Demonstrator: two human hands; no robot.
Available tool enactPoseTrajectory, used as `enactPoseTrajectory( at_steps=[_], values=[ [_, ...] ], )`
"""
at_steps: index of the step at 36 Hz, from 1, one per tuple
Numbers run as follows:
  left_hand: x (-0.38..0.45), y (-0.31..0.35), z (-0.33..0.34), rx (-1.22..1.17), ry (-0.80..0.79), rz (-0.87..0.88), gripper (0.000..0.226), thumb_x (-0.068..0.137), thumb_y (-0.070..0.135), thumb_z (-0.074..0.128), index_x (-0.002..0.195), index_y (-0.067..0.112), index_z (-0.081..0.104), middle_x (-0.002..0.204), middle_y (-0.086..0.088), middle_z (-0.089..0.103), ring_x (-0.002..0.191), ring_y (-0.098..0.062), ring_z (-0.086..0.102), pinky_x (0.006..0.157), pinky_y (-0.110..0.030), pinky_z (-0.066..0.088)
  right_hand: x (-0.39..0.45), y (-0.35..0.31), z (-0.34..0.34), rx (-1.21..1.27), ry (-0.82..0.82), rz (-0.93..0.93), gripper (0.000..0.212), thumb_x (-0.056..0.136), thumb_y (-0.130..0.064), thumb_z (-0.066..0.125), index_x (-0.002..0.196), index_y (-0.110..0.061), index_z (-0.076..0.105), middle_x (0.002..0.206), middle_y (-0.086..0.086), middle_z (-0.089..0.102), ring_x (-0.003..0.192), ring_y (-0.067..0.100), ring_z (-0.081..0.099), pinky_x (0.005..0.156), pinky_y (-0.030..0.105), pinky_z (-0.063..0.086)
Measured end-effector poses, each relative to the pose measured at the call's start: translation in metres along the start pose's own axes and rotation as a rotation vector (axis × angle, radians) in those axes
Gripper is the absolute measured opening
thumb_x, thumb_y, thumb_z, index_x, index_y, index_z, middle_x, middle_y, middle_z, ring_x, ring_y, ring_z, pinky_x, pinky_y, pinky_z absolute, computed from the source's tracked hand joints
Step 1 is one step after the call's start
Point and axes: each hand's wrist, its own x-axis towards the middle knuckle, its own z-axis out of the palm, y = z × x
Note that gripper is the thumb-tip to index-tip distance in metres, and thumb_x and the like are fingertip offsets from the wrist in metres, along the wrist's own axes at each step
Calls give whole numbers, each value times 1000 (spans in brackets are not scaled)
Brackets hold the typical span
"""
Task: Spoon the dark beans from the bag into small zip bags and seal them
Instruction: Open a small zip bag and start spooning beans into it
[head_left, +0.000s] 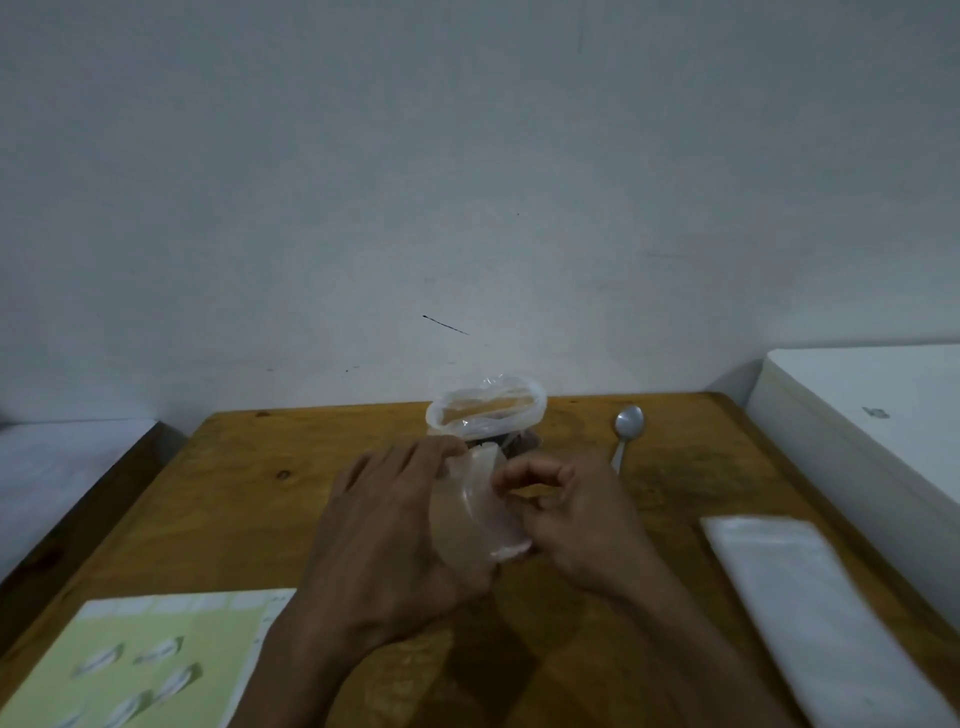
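Nearest the camera, at the left front corner of the wooden worktop (249, 499), lies a pale green printed sheet (140, 670) with blurred white shapes on it. At the right front lies a flat stack of clear small zip bags (810, 613), whitish and glossy, running diagonally along the edge.

Between them, both hands are raised just above the worktop's middle. The left hand (395, 535) grips one small zip bag (480, 509) from the left side, fingers curled over its top edge. The right hand (576, 519) pinches the same bag from the right, thumb and fingertips closed on the film. The bag is thin, translucent and crumpled; it looks empty, though blur hides its mouth.

Just beyond the hands stands the bean bag (485, 410), clear plastic with its rim rolled open into a wide ring; dark beans (511, 441) show at its base. To its right a metal spoon (626, 431) lies on the wood, bowl pointing away.
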Motion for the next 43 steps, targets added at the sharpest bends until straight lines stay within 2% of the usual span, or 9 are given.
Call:
enactPoseTrajectory(
  at_steps=[8, 14, 18, 24, 27, 35, 38, 41, 43],
  values=[
    [2, -5, 9, -16, -85, -6, 93, 58, 77, 62, 139, 44, 32, 115, 32, 33, 102, 6, 33, 89, -24, 33, 7, 17, 3, 0, -56, -17, 27, 88, -4, 72, 111, -17, 76, 102, -3, 75, 91, 12, 73, 66, 34, 63],
    [13, -21, 29, -47, -135, -130, 96, 60, 67, 75, 143, 33, 39, 131, 15, 44, 111, -5, 41, 89, -25, 42, 14, 32, -6, 36, 27, 143, 13, 91, -8, 69, 91, -19, 74, 94, -2, 72, 83, 16, 73, 63, 37, 63],
    [30, -28, 38, -49, -109, -195, 107, 57, 65, 82, 146, 27, 37, 133, 9, 46, 110, -8, 41, 89, -26, 41, 36, 54, -28, -251, 262, 274, 14, 91, -13, 67, 85, -25, 67, 88, -7, 70, 83, 12, 69, 75, 33, 60],
    [59, -34, 45, -33, -137, -247, 107, 59, 58, 86, 147, 21, 37, 137, 1, 45, 113, -15, 44, 89, -28, 42, 72, 98, -66, -611, 436, 484, 15, 94, -22, 58, 89, -13, 68, 81, 3, 65, 72, 18, 61, 55, 23, 41],
    [70, -36, 48, -45, -184, -243, 109, 59, 57, 87, 148, 23, 35, 140, 1, 42, 119, -17, 42, 94, -32, 44, 79, 109, -74, -646, 455, 556, 20, 94, -26, 58, 81, -12, 63, 72, 0, 57, 62, 13, 54, 48, 23, 36],
    [90, -34, 58, -26, -262, -197, 108, 62, 62, 83, 149, 23, 33, 148, 4, 35, 129, -16, 33, 106, -33, 36, 86, 106, -78, -726, 404, 681, 14, 86, -27, 65, 85, -13, 65, 86, 6, 65, 78, 23, 62, 64, 30, 48],
    [92, -37, 62, -40, -262, -197, 107, 61, 65, 82, 148, 24, 35, 144, 7, 39, 126, -14, 35, 104, -31, 36, 89, 101, -78, -723, 362, 735, 24, 82, -25, 64, 102, -13, 70, 103, 9, 70, 92, 28, 65, 77, 34, 54],
    [91, -40, 65, -61, -210, -161, 107, 57, 70, 80, 145, 25, 40, 141, 11, 44, 123, -10, 37, 106, -30, 34, 86, 99, -79, -741, 313, 719, 52, 84, -35, 60, 135, -24, 53, 118, 9, 67, 107, 33, 63, 81, 35, 48],
    [87, -41, 63, -81, -203, -172, 110, 56, 70, 80, 147, 25, 37, 140, 14, 40, 122, -7, 34, 106, -27, 30, 82, 98, -80, -722, 362, 667, 40, 89, -37, 56, 124, -19, 59, 107, 9, 67, 97, 32, 63, 75, 34, 44]
  ],
)
